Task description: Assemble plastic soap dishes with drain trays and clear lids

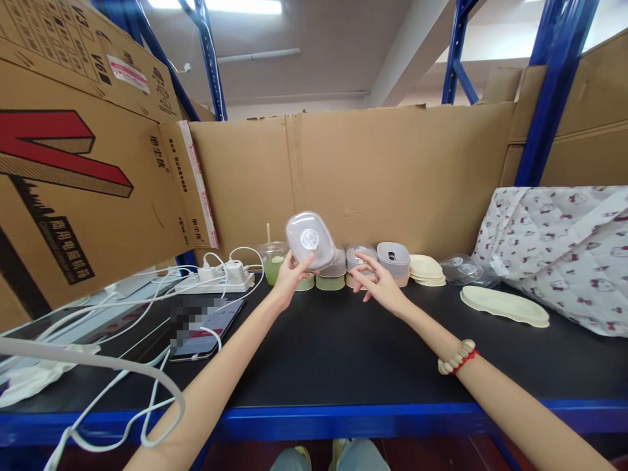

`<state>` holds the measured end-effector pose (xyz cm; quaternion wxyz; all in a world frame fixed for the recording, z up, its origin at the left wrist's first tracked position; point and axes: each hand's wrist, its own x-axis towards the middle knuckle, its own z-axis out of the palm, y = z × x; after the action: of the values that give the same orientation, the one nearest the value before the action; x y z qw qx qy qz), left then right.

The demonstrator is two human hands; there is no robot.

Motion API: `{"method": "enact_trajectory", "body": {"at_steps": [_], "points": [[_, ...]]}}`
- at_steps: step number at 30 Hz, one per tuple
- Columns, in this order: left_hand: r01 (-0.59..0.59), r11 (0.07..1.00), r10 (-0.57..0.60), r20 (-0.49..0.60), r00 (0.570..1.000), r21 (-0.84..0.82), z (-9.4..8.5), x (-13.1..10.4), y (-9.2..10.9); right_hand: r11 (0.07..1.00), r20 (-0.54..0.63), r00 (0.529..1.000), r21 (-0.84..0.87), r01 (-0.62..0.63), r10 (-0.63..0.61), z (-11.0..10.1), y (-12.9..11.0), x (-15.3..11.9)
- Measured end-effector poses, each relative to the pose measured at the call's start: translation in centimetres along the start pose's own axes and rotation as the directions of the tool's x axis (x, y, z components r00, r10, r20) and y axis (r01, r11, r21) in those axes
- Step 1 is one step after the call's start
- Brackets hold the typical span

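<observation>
My left hand [293, 278] grips a clear plastic lid [310, 229] with a round white sticker, tilted up above the row of containers. My right hand [375, 281] is spread and holds nothing, in front of a clear-lidded container [360, 254]. To the right of that stands a container with a grey lid [394, 255] and a small dark tab. A green-based container [330, 281] with a clear top is partly behind the raised lid. Another green base [305, 283] shows beside my left hand.
Cream trays [426, 267] are stacked on the right, near clear lids [461, 267] and a long cream tray [505, 305]. A patterned quilted cloth [564, 248] lies beyond. At left are a green drink cup [273, 267], a power strip [216, 282], a phone [210, 327] and looping white cables [181, 392].
</observation>
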<state>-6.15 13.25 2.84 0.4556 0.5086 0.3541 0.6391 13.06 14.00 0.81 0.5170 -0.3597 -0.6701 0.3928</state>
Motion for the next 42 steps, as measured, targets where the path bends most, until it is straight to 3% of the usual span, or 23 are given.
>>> {"method": "enact_trajectory", "body": {"at_steps": [5, 12, 17, 23, 27, 35, 38, 42], "points": [[0.111, 0.993, -0.114, -0.181, 0.977, -0.027, -1.8, 0.8, 1.1, 0.999, -0.070, 0.998, -0.052, 0.007, -0.011, -0.7, 0.4, 0.4], [0.316, 0.937, -0.341, -0.186, 0.922, -0.150, -2.1, 1.0, 1.1, 0.996, -0.030, 0.999, -0.086, 0.035, -0.037, -0.8, 0.6, 0.3], [0.382, 0.914, -0.404, -0.221, 0.888, -0.138, -2.3, 1.0, 1.0, 0.997, -0.035, 0.999, -0.069, 0.019, -0.022, -0.9, 0.4, 0.3], [0.370, 0.920, -0.392, -0.273, 0.879, -0.131, -2.5, 1.1, 0.7, 0.995, -0.029, 0.999, -0.096, 0.015, -0.018, -0.9, 0.6, 0.3], [0.321, 0.941, -0.339, -0.370, 0.865, -0.113, -2.6, 1.1, 1.0, 0.993, -0.010, 0.999, -0.113, 0.032, -0.034, -1.0, 0.8, 0.3], [0.211, 0.977, -0.161, -0.596, 0.786, 0.014, -2.9, 1.2, 1.0, 0.996, -0.018, 1.000, -0.094, 0.001, -0.003, -0.7, 0.4, 0.2], [0.204, 0.978, -0.137, -0.608, 0.782, 0.042, -2.7, 1.1, 0.6, 0.996, -0.016, 1.000, -0.090, -0.013, 0.012, -0.5, 0.2, 0.1], [0.213, 0.977, -0.175, -0.554, 0.814, 0.004, -2.1, 0.9, 0.1, 0.996, -0.008, 1.000, -0.091, -0.015, 0.014, -0.6, 0.3, 0.0]]}}
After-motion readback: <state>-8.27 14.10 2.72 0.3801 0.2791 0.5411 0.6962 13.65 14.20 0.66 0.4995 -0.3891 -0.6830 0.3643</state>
